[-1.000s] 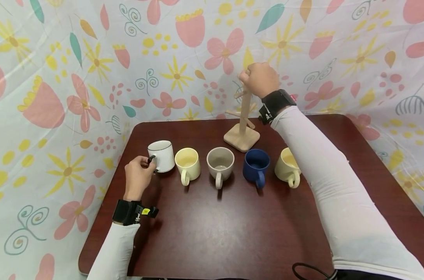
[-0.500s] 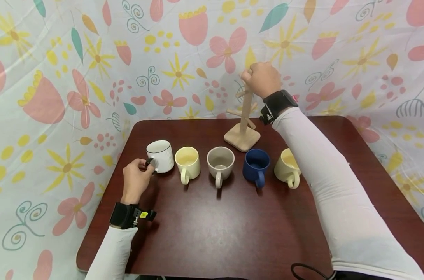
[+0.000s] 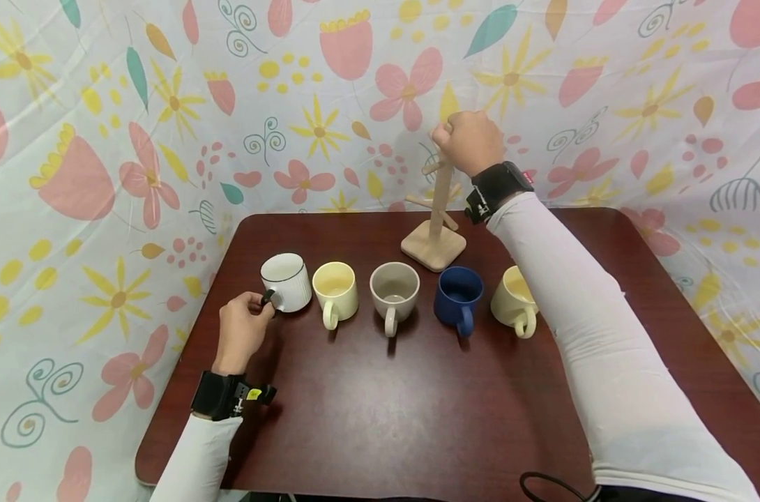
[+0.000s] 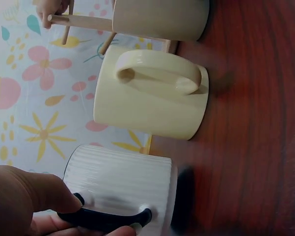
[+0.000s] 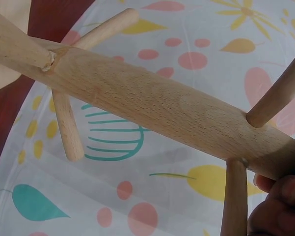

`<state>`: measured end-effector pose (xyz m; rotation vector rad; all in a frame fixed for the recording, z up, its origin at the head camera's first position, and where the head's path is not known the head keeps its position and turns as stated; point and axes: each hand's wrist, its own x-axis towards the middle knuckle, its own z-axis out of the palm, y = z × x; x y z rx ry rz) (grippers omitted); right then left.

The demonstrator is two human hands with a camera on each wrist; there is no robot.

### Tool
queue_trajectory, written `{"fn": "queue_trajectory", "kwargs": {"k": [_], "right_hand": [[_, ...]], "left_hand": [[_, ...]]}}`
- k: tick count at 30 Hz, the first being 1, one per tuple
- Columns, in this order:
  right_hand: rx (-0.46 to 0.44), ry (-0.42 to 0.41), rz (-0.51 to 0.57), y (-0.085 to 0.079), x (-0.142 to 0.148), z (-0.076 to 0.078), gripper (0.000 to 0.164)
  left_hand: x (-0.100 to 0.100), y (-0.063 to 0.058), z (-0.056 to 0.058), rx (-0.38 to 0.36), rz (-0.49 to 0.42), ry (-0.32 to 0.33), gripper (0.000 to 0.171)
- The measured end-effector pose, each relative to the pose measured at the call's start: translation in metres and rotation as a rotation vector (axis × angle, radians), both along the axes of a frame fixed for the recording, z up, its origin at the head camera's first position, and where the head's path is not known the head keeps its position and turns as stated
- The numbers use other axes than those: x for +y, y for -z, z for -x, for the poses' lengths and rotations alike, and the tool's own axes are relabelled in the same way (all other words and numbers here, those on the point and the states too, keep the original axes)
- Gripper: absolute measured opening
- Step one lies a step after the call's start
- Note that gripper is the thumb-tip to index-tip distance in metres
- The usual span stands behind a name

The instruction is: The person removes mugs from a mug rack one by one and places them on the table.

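At the left of the row stands a ribbed white mug [image 3: 287, 284] with a black rim line. My left hand [image 3: 243, 331] pinches its black handle [image 4: 105, 220] between thumb and fingers. The mug rests on the table, its handle turned toward that hand. Farther back, my right hand [image 3: 470, 143] grips the top of a wooden mug tree [image 3: 439, 209], whose pegs carry no mugs. In the right wrist view the fingers [image 5: 284, 201] curl round the post just beyond the upper pegs. The tree's square base [image 3: 433, 246] sits on the table.
Right of the white mug stand a pale yellow mug [image 3: 335, 291], a grey mug [image 3: 394, 293], a dark blue mug [image 3: 458, 296] and another yellow mug [image 3: 514, 300], partly behind my right sleeve. A black cable [image 3: 552, 481] lies at the front edge. Patterned cloth [image 3: 355, 104] hangs behind the table.
My left hand and the white mug's handle have swung slightly toward the lower left, the mug turning a little with them. The right hand keeps its place on the mug tree.
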<state>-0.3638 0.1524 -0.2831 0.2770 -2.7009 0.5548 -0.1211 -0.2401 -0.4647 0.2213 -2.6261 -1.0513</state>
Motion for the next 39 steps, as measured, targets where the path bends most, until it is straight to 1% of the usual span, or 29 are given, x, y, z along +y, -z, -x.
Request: {"fn": "queue_trajectory", "kwargs": {"k": [4,9,16,22,29,39], "right_hand": [[0.003,-0.006,0.003,0.000,0.000,0.000,0.038],[0.010,-0.007,-0.003,0.000,0.000,-0.001,0.038],[-0.005,-0.003,0.008,0.003,-0.001,-0.001,0.039],[0.008,0.000,0.005,0.003,0.000,0.002,0.039],[0.023,0.004,0.006,0.001,0.001,0.001,0.039],[0.035,-0.003,0.010,0.001,-0.001,0.000,0.038]], "left_hand": [[0.000,0.002,-0.005,-0.013,0.009,0.017,0.010],[0.001,0.006,-0.007,-0.020,0.006,0.020,0.010],[0.003,0.010,-0.010,-0.016,0.000,0.009,0.009],[0.006,0.011,-0.012,-0.003,-0.008,0.006,0.009],[0.010,0.014,-0.015,-0.018,-0.010,-0.006,0.008],[0.010,0.016,-0.017,-0.012,-0.008,-0.023,0.010]]}}
